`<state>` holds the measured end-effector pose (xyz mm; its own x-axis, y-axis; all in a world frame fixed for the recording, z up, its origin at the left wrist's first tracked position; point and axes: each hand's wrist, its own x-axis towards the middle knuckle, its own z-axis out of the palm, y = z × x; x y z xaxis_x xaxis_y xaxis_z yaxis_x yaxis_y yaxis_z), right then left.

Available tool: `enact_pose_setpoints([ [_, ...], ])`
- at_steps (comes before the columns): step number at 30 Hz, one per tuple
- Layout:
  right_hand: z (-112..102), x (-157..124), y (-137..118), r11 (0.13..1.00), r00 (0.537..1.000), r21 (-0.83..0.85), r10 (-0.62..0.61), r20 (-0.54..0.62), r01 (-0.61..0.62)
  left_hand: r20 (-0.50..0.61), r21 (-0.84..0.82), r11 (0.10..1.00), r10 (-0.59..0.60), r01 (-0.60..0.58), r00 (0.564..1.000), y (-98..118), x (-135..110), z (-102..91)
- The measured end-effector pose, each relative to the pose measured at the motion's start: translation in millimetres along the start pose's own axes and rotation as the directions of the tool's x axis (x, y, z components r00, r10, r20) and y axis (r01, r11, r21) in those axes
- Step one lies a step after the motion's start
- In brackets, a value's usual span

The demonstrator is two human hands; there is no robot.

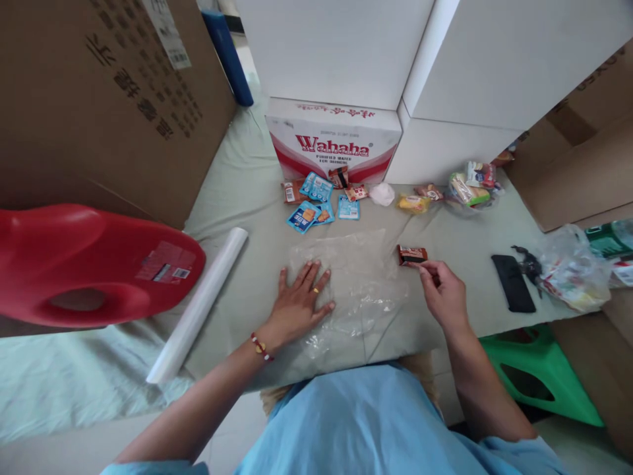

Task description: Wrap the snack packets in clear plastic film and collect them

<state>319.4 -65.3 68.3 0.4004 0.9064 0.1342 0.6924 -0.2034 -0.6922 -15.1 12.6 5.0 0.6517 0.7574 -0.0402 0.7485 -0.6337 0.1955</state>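
My left hand (299, 303) lies flat with fingers spread on the left side of a clear plastic bag (363, 284), which is spread out on the cloth-covered table. At the bag's right edge, my right hand (444, 290) pinches the corner of a small brown snack packet (412, 254) between thumb and fingers. Beyond the bag is a group of snacks: several blue packets (302, 216), a brown packet (293, 191), a dark brown packet (339, 177) and a red-and-cream packet (356, 192). A crumpled white item (382, 194) and a yellow packet (413, 203) sit to their right.
A Wahaba-style "Wahaha" carton (336, 142) stands at the back. On the left are a roll of clear film (198, 307), a red jug (99, 257) and a large cardboard box (113, 92). A black phone-like object (513, 282) and a filled plastic bag (573, 270) lie at right.
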Motion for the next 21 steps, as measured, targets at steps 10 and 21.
enact_pose_setpoints([
  [10,24.1,0.0,-0.2,0.855,0.886,0.348,0.236,0.399,-0.385,0.055,0.026,0.991,-0.129,0.128,0.99,0.2,5.0,-6.5],
  [21,-30.7,13.4,11.6,0.864,0.945,0.387,0.32,0.07,-0.322,0.072,0.029,0.997,-0.076,0.074,0.995,-3.2,1.6,-6.9],
])
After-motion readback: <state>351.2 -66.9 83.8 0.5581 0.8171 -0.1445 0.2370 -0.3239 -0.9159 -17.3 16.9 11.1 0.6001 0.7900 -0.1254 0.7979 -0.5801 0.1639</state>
